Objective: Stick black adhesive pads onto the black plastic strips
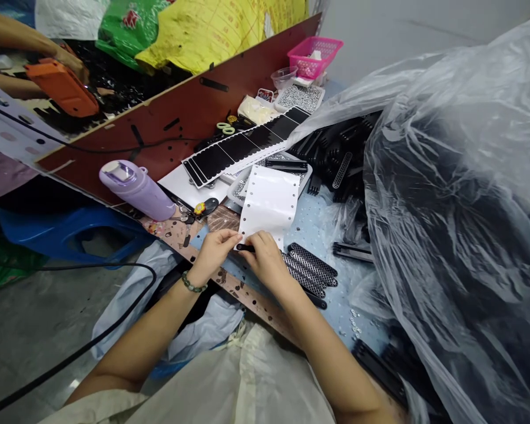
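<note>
My left hand [215, 252] is closed in a pinch at the lower left corner of a white sheet [271, 203] with dark dots along both sides. What its fingertips hold is too small to make out. Close beside it, my right hand [267, 258] has its fingers closed on a small black strip [246, 248], whose rounded end sticks out toward the left hand. The white sheet lies partly over a white tray [308, 176] of small metal parts. Right of my right hand, several perforated black strips [311, 265] lie side by side on the blue table cover.
A purple bottle [136, 188] leans at the left by a red-brown board [168, 121]. A long sheet of black labels [242, 144] lies behind. Clear plastic [459, 147] covers black parts at right. A pink basket [315, 56] stands far back; another person's hand [70, 62] shows top left.
</note>
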### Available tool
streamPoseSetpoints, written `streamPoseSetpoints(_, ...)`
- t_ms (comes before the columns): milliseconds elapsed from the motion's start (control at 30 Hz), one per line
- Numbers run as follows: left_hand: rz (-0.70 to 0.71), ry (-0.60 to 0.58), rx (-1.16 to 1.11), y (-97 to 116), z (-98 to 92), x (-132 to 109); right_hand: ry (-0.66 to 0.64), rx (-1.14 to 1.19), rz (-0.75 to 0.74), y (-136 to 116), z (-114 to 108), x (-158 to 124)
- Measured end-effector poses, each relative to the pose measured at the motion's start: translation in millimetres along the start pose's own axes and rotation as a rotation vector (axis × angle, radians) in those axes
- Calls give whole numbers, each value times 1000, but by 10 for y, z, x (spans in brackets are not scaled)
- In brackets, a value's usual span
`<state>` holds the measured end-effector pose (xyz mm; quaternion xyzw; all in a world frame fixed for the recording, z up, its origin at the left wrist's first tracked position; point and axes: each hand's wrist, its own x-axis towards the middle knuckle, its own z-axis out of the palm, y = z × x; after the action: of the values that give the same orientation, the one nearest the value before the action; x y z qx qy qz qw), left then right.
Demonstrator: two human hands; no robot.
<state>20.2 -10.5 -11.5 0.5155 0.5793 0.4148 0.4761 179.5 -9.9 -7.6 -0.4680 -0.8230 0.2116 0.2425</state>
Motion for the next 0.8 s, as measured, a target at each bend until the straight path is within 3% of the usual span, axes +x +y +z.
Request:
streamPoseSetpoints(100, 23, 5, 69, 0, 14, 30, 21, -12, -4, -34, 14, 35)
streamPoseSetpoints(200, 58, 97, 174, -63, -41, 133, 77, 289, -35, -63, -157, -3)
streamPoseSetpoints(267, 76, 165, 260, -109, -109, 201, 245, 612, 26, -31, -413, -116)
streamPoseSetpoints(333, 86, 195, 334, -121, -163, 211, 522, 849, 152, 60, -725, -301)
streamPoseSetpoints(400, 141, 241, 415, -75, -158, 138, 717, 924, 258, 183, -989, -528)
streamPoseSetpoints(433, 204, 275, 464, -32, -126, 72, 726, 880, 327, 241, -1072, -640)
streamPoseSetpoints(500, 371, 279, 536, 79, -4, -91, 556, 720, 446, 325, -1111, -823)
streamPoseSetpoints(567, 448, 50, 501, 179, 173, -240, 294, 562, 490, 355, -999, -917)
streamPoseSetpoints(667, 240, -368, 369, 215, 437, -331, 43, 440, 489, 333, -721, -889)
streamPoseSetpoints(733, 70, -452, 312, 153, 553, -306, -27, 397, 527, 313, -579, -807)
streamPoseSetpoints(800, -26, -459, 239, 60, 613, -258, -78, 322, 553, 305, -511, -721)
